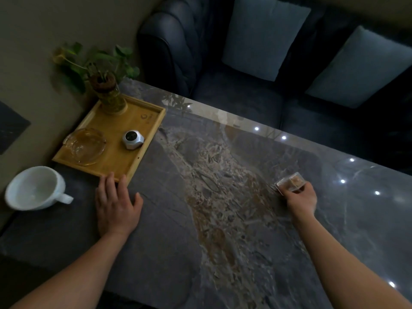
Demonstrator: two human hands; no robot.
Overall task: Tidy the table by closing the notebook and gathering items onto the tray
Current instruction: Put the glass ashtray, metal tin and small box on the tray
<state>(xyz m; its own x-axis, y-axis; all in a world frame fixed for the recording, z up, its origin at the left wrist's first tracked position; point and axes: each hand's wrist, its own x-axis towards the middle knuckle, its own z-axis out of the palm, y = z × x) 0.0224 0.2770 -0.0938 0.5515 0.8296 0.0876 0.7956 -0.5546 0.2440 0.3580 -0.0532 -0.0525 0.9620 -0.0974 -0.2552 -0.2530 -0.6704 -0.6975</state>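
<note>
The left hand (117,202) is being laid flat and open on the dark marbled worktop (223,219), palm down, fingers spread slightly; its fingertips are touching the near edge of the wooden tray (124,166), and nothing is being held in it. The left forearm is being extended from the lower left corner, where it is being cut off by the frame.

The right hand (299,198) is being closed around a small clear plastic box (288,181) with something brownish inside; the contents cannot be made out. The box is being gripped at its near side, tilted, low over the worktop well to the right of the tray; whether it is touching the surface cannot be told. The right forearm is being stretched from the lower right corner.

On the tray, a glass ashtray (85,146) is being carried at the near left, a small silver faceted device (132,139) beside it, and a glass vase with a leafy plant (109,94) at the far corner. A white cup (36,188) is being seen just left of the tray's near end, blurred, handle pointing right. No notebook is being shown in view. A dark sofa (245,90) with pale cushions (263,34) is being seen beyond the worktop.
</note>
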